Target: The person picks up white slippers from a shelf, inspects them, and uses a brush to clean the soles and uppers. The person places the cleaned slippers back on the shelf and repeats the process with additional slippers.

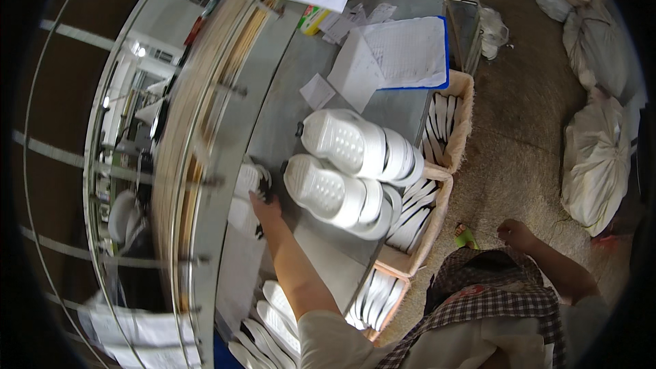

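On the grey table, my left hand (266, 209) reaches to a pair of white clogs with dark parts. Its fingers are closed at the edge of the upper white clog (248, 179), partly hidden by the clog; the lower white clog (243, 217) lies just beside it. Two rows of nested white clogs (326, 190) stand to the right of that hand, in the middle of the table. My right hand (517, 234) hangs in front of my checked apron, over the floor, its fingers curled with nothing visible in them.
Baskets (443, 195) packed with white shoe parts line the table's right side. More white shoe pieces (277, 311) lie near my left forearm. Papers on a blue clipboard (410, 55) rest at the far end. A wire rack (198, 164) borders the left; stuffed sacks (596, 164) stand at right.
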`<action>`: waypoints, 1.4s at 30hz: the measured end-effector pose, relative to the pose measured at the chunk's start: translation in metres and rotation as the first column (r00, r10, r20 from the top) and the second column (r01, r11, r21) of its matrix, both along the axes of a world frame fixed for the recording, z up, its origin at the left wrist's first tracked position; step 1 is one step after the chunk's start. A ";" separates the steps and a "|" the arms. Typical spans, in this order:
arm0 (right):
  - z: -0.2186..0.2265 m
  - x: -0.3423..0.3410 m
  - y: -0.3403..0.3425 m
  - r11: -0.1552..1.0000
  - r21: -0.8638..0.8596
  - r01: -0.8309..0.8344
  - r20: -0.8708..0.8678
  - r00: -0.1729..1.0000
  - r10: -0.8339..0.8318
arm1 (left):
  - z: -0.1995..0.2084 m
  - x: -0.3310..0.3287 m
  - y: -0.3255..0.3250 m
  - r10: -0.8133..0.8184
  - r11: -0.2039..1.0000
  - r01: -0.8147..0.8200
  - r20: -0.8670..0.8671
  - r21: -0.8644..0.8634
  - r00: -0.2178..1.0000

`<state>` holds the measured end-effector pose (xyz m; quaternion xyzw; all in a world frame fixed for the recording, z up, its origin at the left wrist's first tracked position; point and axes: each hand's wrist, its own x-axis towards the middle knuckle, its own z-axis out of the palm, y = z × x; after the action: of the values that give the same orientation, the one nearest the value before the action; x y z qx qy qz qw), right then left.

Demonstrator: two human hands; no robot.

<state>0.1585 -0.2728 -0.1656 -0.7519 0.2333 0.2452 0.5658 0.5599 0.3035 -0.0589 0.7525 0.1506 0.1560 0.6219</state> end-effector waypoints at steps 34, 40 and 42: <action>0.200 0.119 -0.151 0.324 0.923 -0.209 0.363 0.756 -0.545 | 0.137 -0.315 -0.534 -0.761 0.417 0.490 0.000 -0.765 0.648; 0.194 0.074 -0.200 0.583 0.786 -0.206 0.531 0.709 -0.465 | 0.127 -0.289 -0.582 -0.927 0.343 0.816 -0.026 -0.466 0.375; 0.196 0.066 -0.207 0.680 0.711 -0.180 0.590 0.679 -0.437 | 0.124 -0.274 -0.598 -0.914 0.315 0.805 0.070 -0.502 0.401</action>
<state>0.2241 -0.4795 0.0301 -0.4786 -0.0669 -0.0448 0.8743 0.2861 -0.2940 0.0649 0.5554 -0.1739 -0.3295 0.7435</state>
